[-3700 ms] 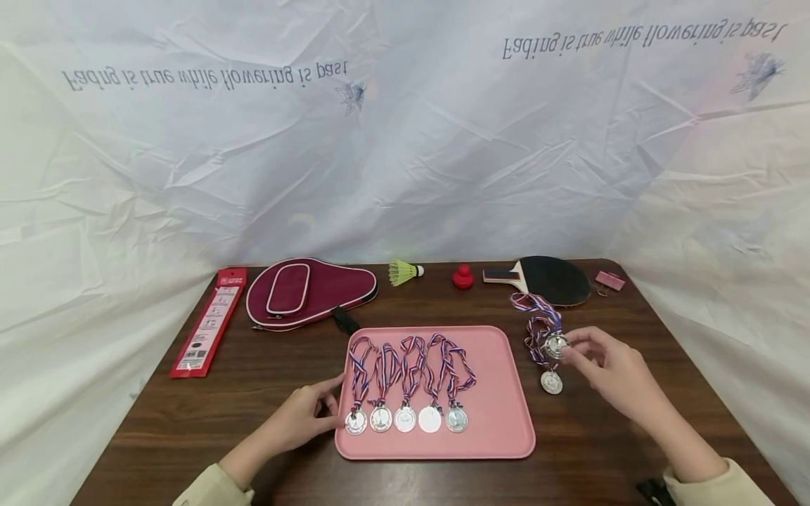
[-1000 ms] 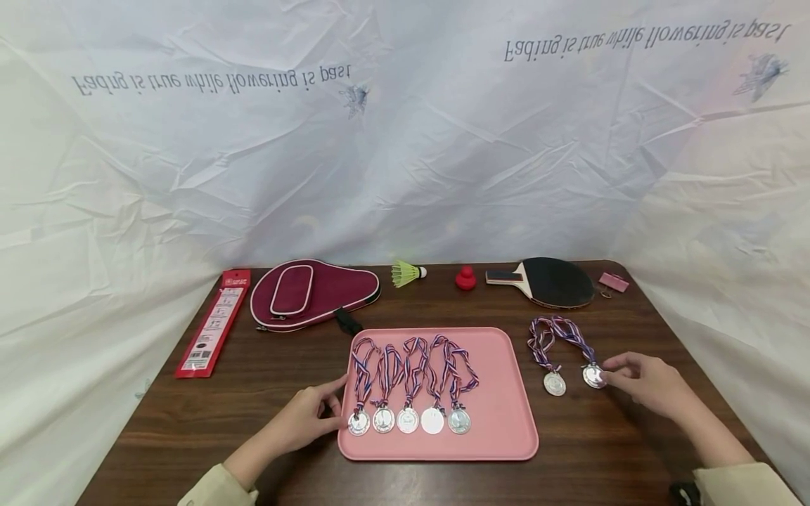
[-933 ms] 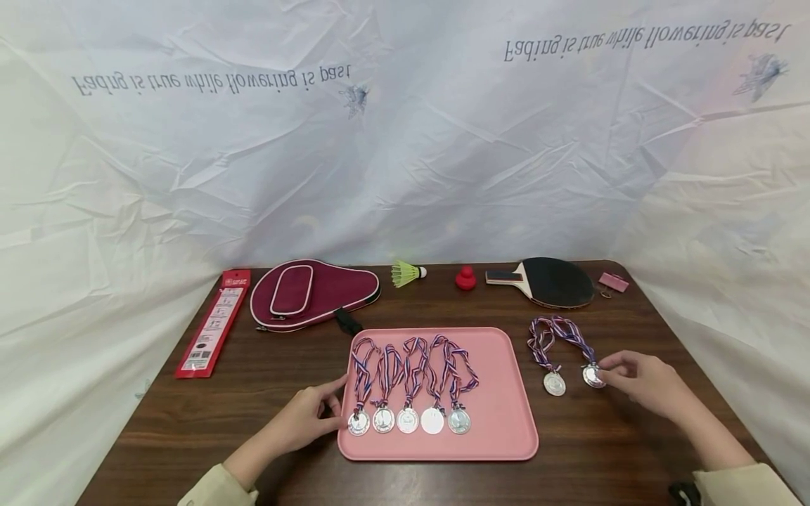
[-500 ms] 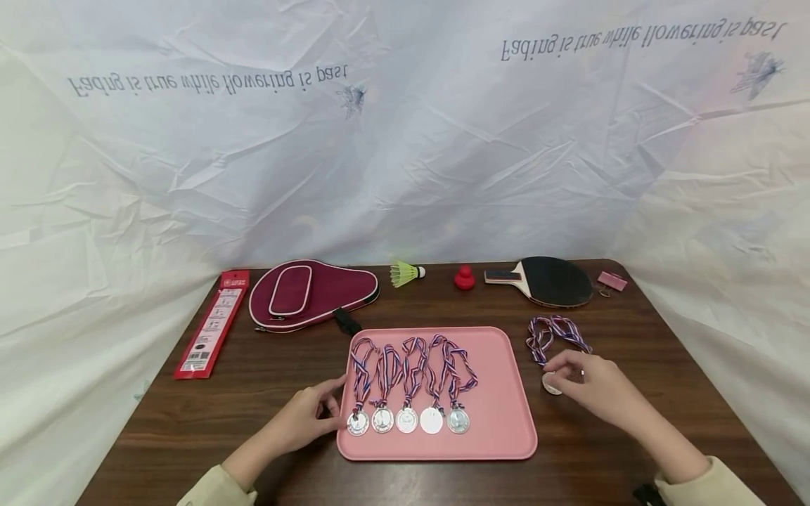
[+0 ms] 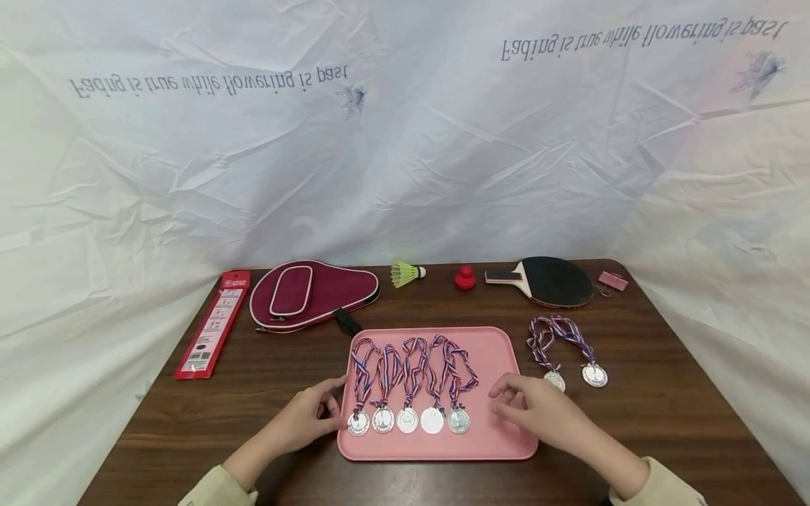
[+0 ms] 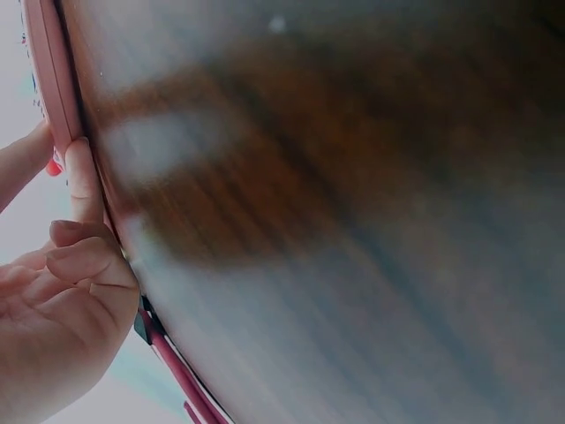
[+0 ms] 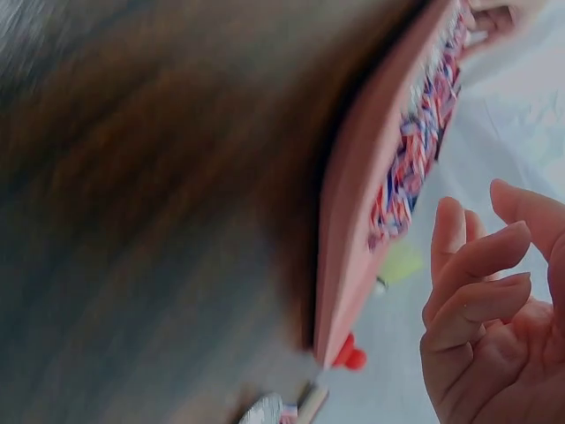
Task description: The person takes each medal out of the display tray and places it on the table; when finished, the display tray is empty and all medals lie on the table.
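My left hand (image 5: 310, 414) holds the left edge of the pink tray (image 5: 500, 443), thumb and a finger at its rim in the left wrist view. Several silver medals (image 5: 408, 419) lie side by side on the tray, discs toward me, striped ribbons (image 5: 414, 365) stretching away. Over the tray's right part hovers my right hand (image 5: 538, 411), fingers loosely bent with nothing between them, as the right wrist view also shows. Two more medals lie on the table right of the tray: one medal (image 5: 554, 380) partly behind the right hand, the other medal (image 5: 595, 374) farther right.
Along the back of the wooden table (image 5: 285, 365) lie a red packet (image 5: 214, 327), a maroon paddle case (image 5: 329, 288), a yellow shuttlecock (image 5: 405, 273), a small red object (image 5: 465, 278), a table tennis paddle (image 5: 557, 281) and a pink clip (image 5: 613, 281). White cloth (image 5: 405, 176) hangs behind.
My right hand held a medal, laid it on the table right of the other loose one, released it, then moved left over the tray. My left hand stayed at the tray's edge.
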Demonstrator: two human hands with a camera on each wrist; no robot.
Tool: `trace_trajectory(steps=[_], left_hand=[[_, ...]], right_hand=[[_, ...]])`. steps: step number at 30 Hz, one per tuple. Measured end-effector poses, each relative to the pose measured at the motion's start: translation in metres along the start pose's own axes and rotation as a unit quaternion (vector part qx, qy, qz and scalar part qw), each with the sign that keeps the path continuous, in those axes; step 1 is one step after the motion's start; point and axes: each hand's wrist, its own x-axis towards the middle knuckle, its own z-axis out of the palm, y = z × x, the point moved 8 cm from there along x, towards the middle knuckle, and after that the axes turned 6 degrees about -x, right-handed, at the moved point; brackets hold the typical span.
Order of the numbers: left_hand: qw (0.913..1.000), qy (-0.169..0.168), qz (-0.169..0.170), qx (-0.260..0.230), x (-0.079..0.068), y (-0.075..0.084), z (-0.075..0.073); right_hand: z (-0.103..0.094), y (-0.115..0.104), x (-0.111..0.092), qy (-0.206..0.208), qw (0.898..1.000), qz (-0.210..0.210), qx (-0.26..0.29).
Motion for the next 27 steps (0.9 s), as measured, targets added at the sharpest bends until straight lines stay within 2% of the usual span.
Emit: trace_trajectory(steps=[4, 10, 13, 23, 27], left_hand=[[1.0, -0.001, 0.0, -0.002, 0.0, -0.001, 0.0], [1.0, -0.004, -0.001, -0.006, 0.0, -0.002, 0.0], [1.0, -0.005, -0.002, -0.006, 0.0, -0.002, 0.001], [1.0, -0.002, 0.005, -0.007, 0.001, -0.001, 0.0], [0.9999, -0.001, 0.014, -0.005, 0.001, -0.001, 0.0]], right_hand=[[0.017, -0.006, 0.004, -0.03, 0.999, -0.016, 0.003], [0.03, -0.015, 0.012, -0.023, 0.998, -0.059, -0.027], [0.037, -0.016, 0.013, -0.028, 0.997, -0.069, -0.019], [0.043, -0.016, 0.019, -0.042, 0.998, -0.051, -0.002], [0.044, -0.016, 0.022, -0.05, 0.998, -0.036, -0.011]])
